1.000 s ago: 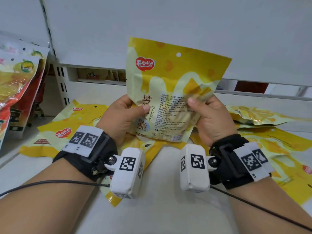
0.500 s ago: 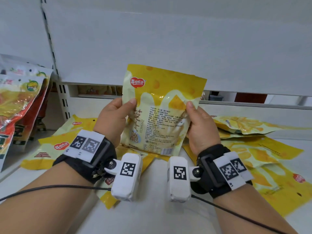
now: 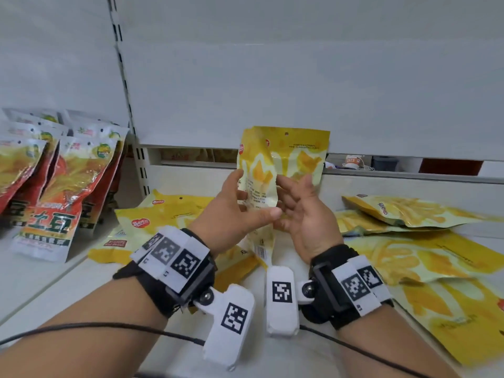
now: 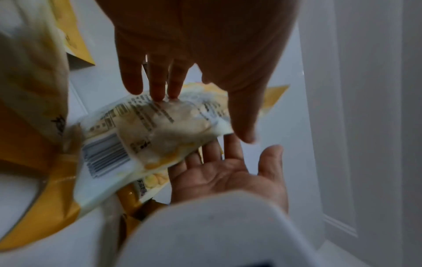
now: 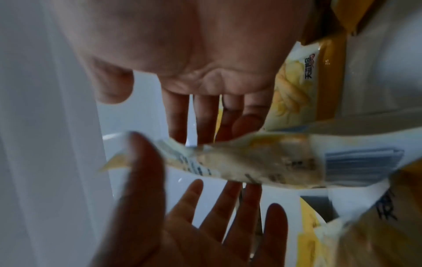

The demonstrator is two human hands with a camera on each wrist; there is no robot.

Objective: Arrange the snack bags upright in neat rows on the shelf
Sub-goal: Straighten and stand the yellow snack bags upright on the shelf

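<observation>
Yellow snack bag (image 3: 283, 159) up between my hands, over shelf (image 3: 313, 358). Left hand (image 3: 234, 211) grip wide, fingers straight. Right hand (image 3: 305, 214) grip wide too, fingertips just touching. Step: turning bag upright. Next: catch bag, stand it at back.

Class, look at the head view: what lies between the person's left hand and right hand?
The upright yellow snack bag stands between the left hand and the right hand, both with fingers spread. The head view shows this; both wrist views agree.
</observation>
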